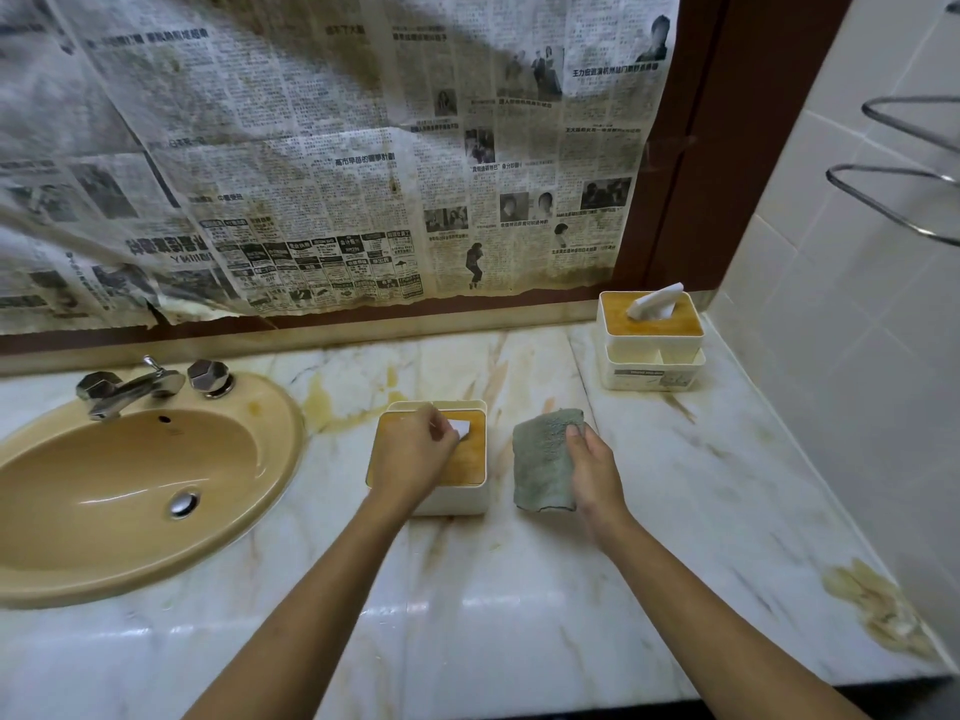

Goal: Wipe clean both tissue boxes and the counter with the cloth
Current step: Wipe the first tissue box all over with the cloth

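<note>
We are working at a white veined marble counter (519, 589). Its front edge is running across below our forearms. A pale tiled wall (831, 356) is closing the right end, and a tan oval sink (130, 485) is taking up the left. Bare counter is lying open between the two arms and out to the right, toward a yellow-brown stain (872, 605) near the front right corner.

The near cream tissue box (470, 462), with a wooden lid, is sitting mid-counter just right of the sink. Its long axis is pointing away from us, toward the newspaper sheets (337, 148) covering the back wall. The far cream tissue box (649, 340) is standing at the back right corner, close to the tiled wall and well apart from the near one.

The left hand (410, 449) is lying on the near lid, fingers curled and pinching a white tissue (463, 427) at the slot. The right hand (592, 470) is gripping a grey-green folded cloth (543, 459) by its right edge, thumb on top. The cloth is lying long-axis front to back, just right of the near box. We cannot tell whether it is touching the counter.
</note>
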Motion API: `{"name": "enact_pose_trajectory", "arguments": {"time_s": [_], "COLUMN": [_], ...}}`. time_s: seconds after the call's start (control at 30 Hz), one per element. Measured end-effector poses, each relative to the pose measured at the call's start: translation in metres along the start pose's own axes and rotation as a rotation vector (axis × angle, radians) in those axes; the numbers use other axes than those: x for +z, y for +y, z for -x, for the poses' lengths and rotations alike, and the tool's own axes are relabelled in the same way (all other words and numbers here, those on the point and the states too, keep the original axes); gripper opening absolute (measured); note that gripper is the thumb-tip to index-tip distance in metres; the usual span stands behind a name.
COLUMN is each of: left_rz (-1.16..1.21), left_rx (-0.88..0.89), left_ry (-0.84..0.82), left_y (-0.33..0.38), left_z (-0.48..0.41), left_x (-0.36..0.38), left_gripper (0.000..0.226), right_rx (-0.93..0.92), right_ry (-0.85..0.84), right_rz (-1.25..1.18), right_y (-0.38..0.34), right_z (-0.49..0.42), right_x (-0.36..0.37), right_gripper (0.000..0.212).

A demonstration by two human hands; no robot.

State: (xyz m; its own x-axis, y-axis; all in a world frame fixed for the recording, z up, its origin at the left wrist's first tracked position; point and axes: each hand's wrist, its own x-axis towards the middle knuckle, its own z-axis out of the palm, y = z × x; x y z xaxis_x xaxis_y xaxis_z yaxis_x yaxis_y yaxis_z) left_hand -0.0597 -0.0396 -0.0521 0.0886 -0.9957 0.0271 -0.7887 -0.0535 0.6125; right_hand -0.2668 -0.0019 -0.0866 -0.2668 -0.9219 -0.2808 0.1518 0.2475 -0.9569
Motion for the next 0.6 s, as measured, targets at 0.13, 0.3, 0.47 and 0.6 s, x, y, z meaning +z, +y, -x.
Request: {"name": "enact_pose_trajectory", "arguments": {"time_s": [0.13,0.3,0.47,0.6], "left_rz": [-0.078,-0.068,-0.051,-0.007], "left_rx": [-0.135,-0.214,-0.247,-0.240], "left_ry": [-0.084,-0.102,-0.104,-0.131], "left_y": [0.010,0.010,0.006,0.003], "left_z": [0.001,-0.010,-0.014,-0.015], "left_x": [0.023,0.031,0.035,0.028], "left_gripper": [0.023,0.026,0.021,0.020], "right_rx": [0.005,0.021,0.035,0.034], "right_ry": [-0.010,-0.010,-0.016,-0.027], "right_rz": [0.020,0.004,-0.024,-0.027], "right_y": [0.001,0.003,0.005,0.004], "right_z": [0.002,0.002,0.003,0.004], "right_x": [0.000,-0.006,-0.005,-0.005], "right_gripper": [0.027,0.028,0.027,0.027]}}
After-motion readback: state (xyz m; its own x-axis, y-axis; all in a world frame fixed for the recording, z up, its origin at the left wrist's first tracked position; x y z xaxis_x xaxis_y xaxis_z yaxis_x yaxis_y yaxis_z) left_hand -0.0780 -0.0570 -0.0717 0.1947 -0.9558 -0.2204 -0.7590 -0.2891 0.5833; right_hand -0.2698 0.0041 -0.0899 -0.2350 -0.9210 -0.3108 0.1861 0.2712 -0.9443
